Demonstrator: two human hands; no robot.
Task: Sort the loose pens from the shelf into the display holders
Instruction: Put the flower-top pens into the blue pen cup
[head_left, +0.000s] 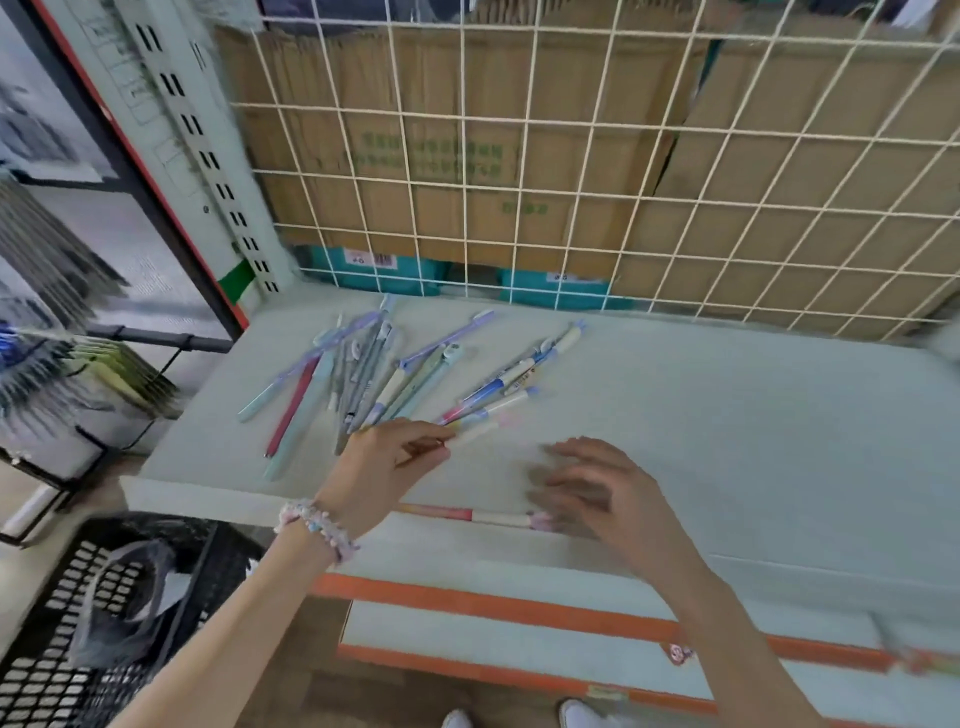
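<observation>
A pale green shelf (727, 441) fills the middle of the view, backed by a white wire grid (571, 156) with cardboard boxes (441, 166) stacked behind it. Beside the shelf's left front corner, lower down, stands a black plastic crate (62, 649). A loose pile of pens (374, 374) lies fanned out toward the shelf's back left corner. The right hand (597, 493) hovers over the front edge of the shelf, blurred, its fingers spread apart and holding nothing. The left hand (384, 467), with a beaded bracelet (317, 527) at the wrist, pinches the end of a white pen (478, 431) at the near edge of the pile. One pink and white pen (457, 513) lies alone along the shelf's front edge, between the two hands.
</observation>
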